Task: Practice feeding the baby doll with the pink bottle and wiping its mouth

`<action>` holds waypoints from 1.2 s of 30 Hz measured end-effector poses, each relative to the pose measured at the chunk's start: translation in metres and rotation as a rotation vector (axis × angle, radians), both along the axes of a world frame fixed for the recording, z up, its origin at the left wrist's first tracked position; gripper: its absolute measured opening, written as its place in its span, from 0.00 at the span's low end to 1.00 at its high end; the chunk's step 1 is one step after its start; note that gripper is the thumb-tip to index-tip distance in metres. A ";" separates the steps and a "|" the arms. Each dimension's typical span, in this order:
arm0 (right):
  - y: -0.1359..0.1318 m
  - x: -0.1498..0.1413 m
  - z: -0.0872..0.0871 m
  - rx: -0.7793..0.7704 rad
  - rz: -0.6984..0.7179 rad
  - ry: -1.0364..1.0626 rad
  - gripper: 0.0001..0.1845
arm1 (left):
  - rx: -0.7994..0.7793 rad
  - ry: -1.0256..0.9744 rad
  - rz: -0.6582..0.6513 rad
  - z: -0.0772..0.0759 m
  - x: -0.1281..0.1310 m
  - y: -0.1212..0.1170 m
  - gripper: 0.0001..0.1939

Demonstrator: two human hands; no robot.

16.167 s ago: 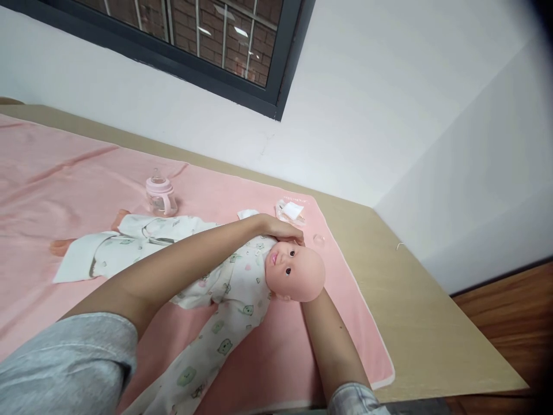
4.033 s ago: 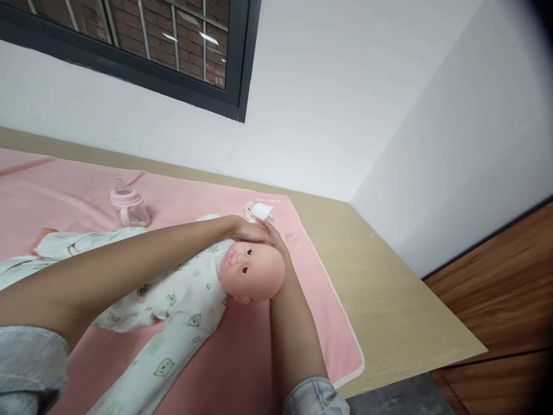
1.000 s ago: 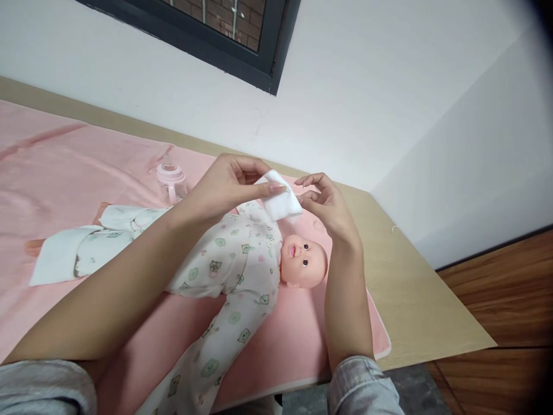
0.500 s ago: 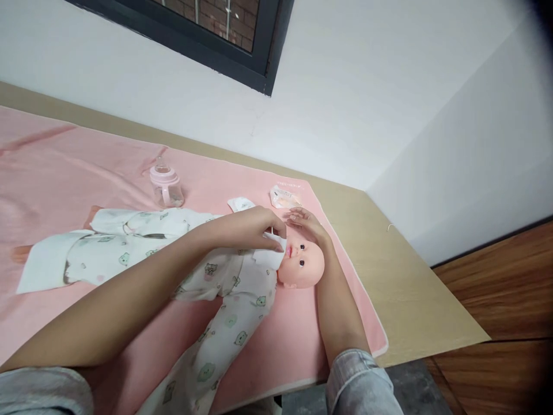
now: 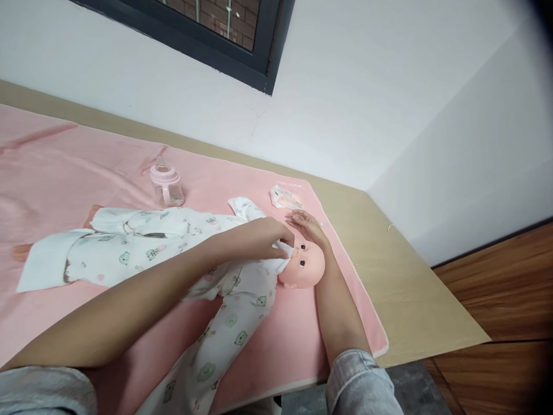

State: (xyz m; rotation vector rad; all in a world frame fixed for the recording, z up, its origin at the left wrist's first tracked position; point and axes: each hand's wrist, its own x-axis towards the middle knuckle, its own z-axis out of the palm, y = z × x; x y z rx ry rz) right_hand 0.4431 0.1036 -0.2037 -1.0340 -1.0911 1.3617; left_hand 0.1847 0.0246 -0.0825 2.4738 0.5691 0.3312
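Observation:
A baby doll [image 5: 309, 266] in a white romper with green bear prints lies on its back on a pink mat [image 5: 64, 173], head toward the right. My left hand [image 5: 263, 237] is closed on a small white wipe [image 5: 281, 260] and presses it over the doll's mouth. My right hand [image 5: 307, 226] rests on the far side of the doll's head, fingers stretched flat along it.
A pink baby bottle [image 5: 166, 185] stands on the mat behind the doll. An opened wipe packet [image 5: 285, 197] lies near the mat's far right corner. The beige table [image 5: 415, 300] ends at the right, with wooden floor beyond. A white wall runs along the back.
A second ago both hands held the white wipe up above the doll. Now my left hand has brought it down onto the doll's mouth, and my right hand has settled on the head.

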 end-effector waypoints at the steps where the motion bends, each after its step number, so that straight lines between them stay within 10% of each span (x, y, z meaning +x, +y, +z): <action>1: 0.000 0.000 -0.001 -0.001 -0.002 0.001 0.22 | -0.001 0.003 0.010 0.000 0.000 0.000 0.06; 36: 0.005 0.007 -0.008 0.013 0.004 0.020 0.18 | 0.183 -0.052 0.190 -0.005 0.003 0.003 0.12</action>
